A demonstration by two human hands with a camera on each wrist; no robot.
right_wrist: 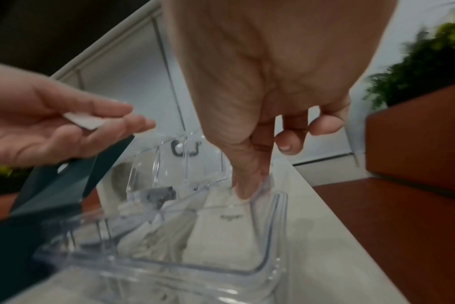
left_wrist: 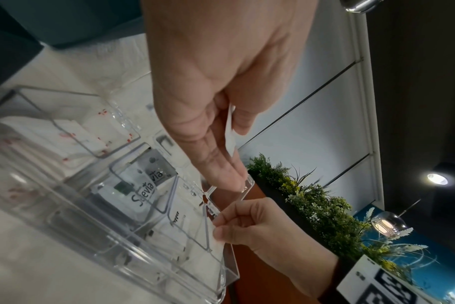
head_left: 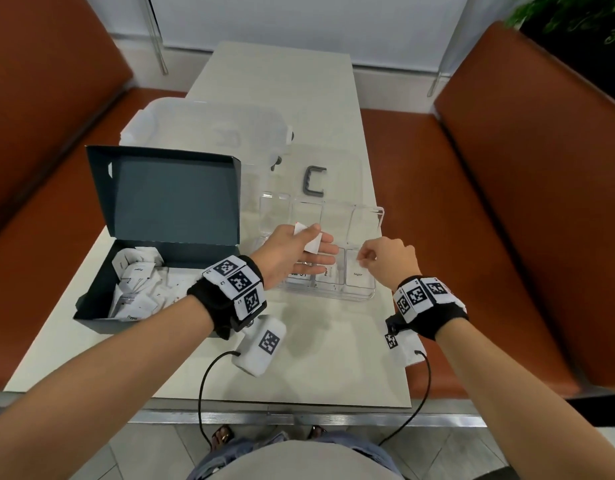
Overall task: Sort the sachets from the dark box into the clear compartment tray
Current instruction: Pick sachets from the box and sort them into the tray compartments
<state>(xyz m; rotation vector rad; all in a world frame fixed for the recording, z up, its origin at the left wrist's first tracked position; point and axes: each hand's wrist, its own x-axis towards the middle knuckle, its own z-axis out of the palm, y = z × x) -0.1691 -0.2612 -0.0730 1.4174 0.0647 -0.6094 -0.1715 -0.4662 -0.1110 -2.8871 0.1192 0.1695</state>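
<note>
**Paper sachets moving from a dark box into a clear tray**

Sachets here look thin, flat and nearly weightless, so they probably bend easily and could slip or flutter if held loosely. A pinch at one edge or corner seems the surest hold.

The left hand (head_left: pixel 299 252) hovers over the middle of the clear compartment tray (head_left: pixel 378 216), palm turned sideways, fingers mostly straight. Its thumb presses a white sachet (head_left: pixel 311 241) against the fingers, holding it by one end.

The right hand (head_left: pixel 389 259) is over the tray's near right corner. Its fingers are curled, and thumb and forefinger pinch the top edge of a second sachet (left_wrist: pixel 213 236) that reaches down into the corner compartment. A sachet marked "Sugar" (head_left: pixel 358 276) already lies in that compartment.

The tray sits toward the table's (head_left: pixel 316 358) right edge. Its near row holds sachets: one reads "Stevia" (left_wrist: pixel 143 190), another appears to say "Pepper". Far-row compartments look mostly unfilled, though glare makes this hard to judge.

The dark box (head_left: pixel 133 306) stands at the table's left edge, lid propped open, a loose heap of white sachets (head_left: pixel 134 289) inside. Behind it sits a translucent lidded container (head_left: pixel 212 119); its contents cannot be made out.
</note>
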